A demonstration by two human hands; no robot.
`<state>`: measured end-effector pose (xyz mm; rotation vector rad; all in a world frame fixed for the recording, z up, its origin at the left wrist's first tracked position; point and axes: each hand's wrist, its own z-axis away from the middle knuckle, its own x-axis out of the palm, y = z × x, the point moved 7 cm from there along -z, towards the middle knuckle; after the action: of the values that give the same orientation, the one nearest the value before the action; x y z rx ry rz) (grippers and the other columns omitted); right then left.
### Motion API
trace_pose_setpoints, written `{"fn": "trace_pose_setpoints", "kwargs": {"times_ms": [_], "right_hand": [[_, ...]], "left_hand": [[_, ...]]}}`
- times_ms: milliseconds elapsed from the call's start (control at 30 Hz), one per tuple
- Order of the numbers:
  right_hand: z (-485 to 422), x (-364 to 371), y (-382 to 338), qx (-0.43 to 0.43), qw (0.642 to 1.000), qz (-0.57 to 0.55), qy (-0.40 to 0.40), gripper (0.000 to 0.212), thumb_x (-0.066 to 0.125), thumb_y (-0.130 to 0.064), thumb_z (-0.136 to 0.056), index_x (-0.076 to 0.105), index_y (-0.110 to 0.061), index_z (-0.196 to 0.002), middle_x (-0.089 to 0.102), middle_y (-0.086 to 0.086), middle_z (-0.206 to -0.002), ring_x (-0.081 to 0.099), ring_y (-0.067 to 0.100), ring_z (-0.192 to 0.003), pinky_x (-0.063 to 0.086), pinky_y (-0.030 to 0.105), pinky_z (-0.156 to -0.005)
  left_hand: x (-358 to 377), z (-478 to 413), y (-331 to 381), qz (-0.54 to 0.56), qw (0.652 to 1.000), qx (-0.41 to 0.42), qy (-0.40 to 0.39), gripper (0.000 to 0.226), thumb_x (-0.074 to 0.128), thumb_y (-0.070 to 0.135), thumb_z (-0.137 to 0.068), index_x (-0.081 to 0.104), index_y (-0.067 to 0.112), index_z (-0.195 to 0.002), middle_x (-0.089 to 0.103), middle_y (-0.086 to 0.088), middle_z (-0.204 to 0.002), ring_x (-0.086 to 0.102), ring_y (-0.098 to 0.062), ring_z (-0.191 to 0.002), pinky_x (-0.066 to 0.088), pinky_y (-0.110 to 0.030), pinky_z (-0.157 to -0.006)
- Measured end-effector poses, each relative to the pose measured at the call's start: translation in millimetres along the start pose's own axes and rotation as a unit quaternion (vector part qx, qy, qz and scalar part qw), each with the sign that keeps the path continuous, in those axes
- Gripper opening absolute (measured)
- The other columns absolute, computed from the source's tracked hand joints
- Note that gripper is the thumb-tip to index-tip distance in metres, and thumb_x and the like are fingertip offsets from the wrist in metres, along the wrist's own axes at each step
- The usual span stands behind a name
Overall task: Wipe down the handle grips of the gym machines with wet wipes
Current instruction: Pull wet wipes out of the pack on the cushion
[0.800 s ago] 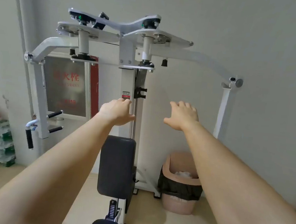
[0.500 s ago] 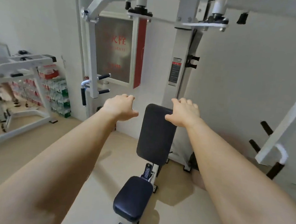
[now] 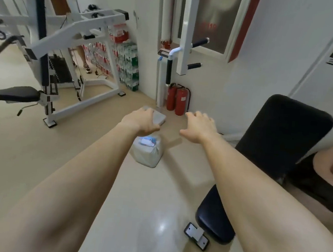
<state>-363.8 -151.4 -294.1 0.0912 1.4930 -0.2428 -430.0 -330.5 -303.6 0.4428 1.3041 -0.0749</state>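
A white pack of wet wipes [image 3: 147,151] with a blue label lies on the floor just below my left hand [image 3: 140,121]. My right hand [image 3: 199,126] hovers beside it, to the right. Both hands are stretched forward with fingers apart and hold nothing. The white machine's arm hangs ahead with a vertical black handle grip [image 3: 168,71] and two short black pegs [image 3: 200,41] [image 3: 194,65]. Its black backrest [image 3: 282,137] and seat [image 3: 211,223] are at my right.
A flat grey plate [image 3: 159,117] lies on the floor, partly behind my left hand. Two red fire extinguishers [image 3: 177,101] stand at the wall. A second white machine [image 3: 72,33] stands at the left, with stacked bottle packs [image 3: 127,63] behind. A pink bin [image 3: 329,161] is at the right.
My view has swung down and to the left, from the machine's upright to the floor. The wipes pack has come into view under my left hand. Both hands stay empty.
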Motion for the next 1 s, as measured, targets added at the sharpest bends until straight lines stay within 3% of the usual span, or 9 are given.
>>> {"fn": "trace_pose_setpoints", "kwargs": {"times_ms": [233, 633, 867, 1000], "right_hand": [[-123, 78, -82, -0.031, 0.997, -0.006, -0.064, 0.067, 0.06, -0.048, -0.084, 0.042, -0.022, -0.143, 0.046, 0.01, -0.142, 0.041, 0.031, -0.133, 0.033, 0.044, -0.106], [-388, 276, -111, 0.002, 0.976, -0.077, -0.204, 0.06, 0.058, -0.048, -0.084, 0.048, -0.021, -0.136, 0.05, 0.012, -0.136, 0.05, 0.035, -0.124, 0.043, 0.044, -0.102], [-505, 444, -114, 0.0, 0.968, -0.077, -0.239, 0.056, 0.053, -0.038, -0.089, 0.043, -0.022, -0.142, 0.046, 0.01, -0.141, 0.048, 0.031, -0.129, 0.04, 0.04, -0.099], [-570, 565, -101, 0.013, 0.969, -0.076, -0.234, 0.055, 0.054, -0.037, -0.09, 0.044, -0.021, -0.141, 0.047, 0.011, -0.14, 0.049, 0.032, -0.127, 0.04, 0.04, -0.098]], "left_hand": [[37, -102, -106, -0.009, 0.998, -0.037, -0.054, 0.068, 0.058, 0.046, -0.092, 0.039, 0.014, -0.148, 0.044, -0.014, -0.151, 0.046, -0.033, -0.137, 0.043, -0.046, -0.108], [137, -352, -227, 0.003, 0.986, -0.084, -0.144, 0.064, 0.056, 0.038, -0.098, 0.035, 0.012, -0.153, 0.041, -0.015, -0.153, 0.047, -0.035, -0.136, 0.041, -0.041, -0.107], [291, -490, -285, -0.033, 0.977, -0.051, -0.204, 0.063, 0.059, 0.036, -0.096, 0.037, 0.015, -0.152, 0.046, -0.012, -0.148, 0.049, -0.034, -0.134, 0.044, -0.045, -0.108], [404, -570, -319, -0.047, 0.98, -0.028, -0.191, 0.059, 0.057, 0.034, -0.097, 0.04, 0.014, -0.15, 0.047, -0.01, -0.144, 0.046, -0.033, -0.133, 0.045, -0.045, -0.1]]}}
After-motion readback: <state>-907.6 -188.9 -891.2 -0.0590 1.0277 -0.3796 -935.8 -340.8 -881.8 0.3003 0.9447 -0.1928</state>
